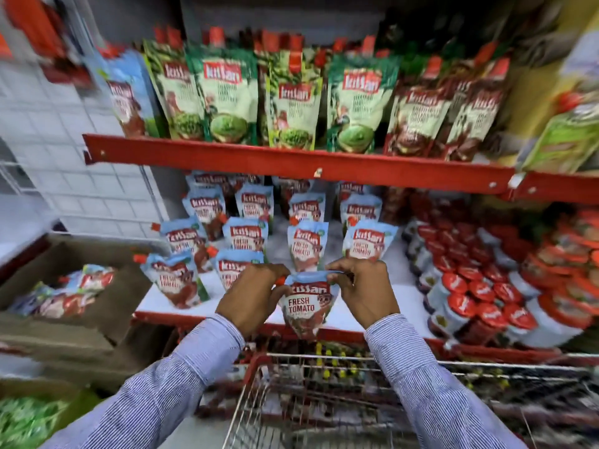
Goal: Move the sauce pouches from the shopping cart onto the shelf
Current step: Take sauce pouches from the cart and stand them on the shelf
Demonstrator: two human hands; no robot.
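Head view. Left hand and right hand both pinching top edge of one tomato sauce pouch, centre frame; pouch hangs upright just over front lip of lower shelf, not yet set down.

Done, by look: tomato pouches standing in rows on lower shelf, centre.

Left: shopping cart, bottom centre, blurred; remaining pouches there cannot tell. Cardboard box, left edge, holds more pouches.

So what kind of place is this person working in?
Most likely a grocery shop or supermarket aisle. Red-edged shelves hold rows of branded sauce pouches and red-lidded jars, and a wire shopping cart stands just below the hands, which hold one tomato pouch.
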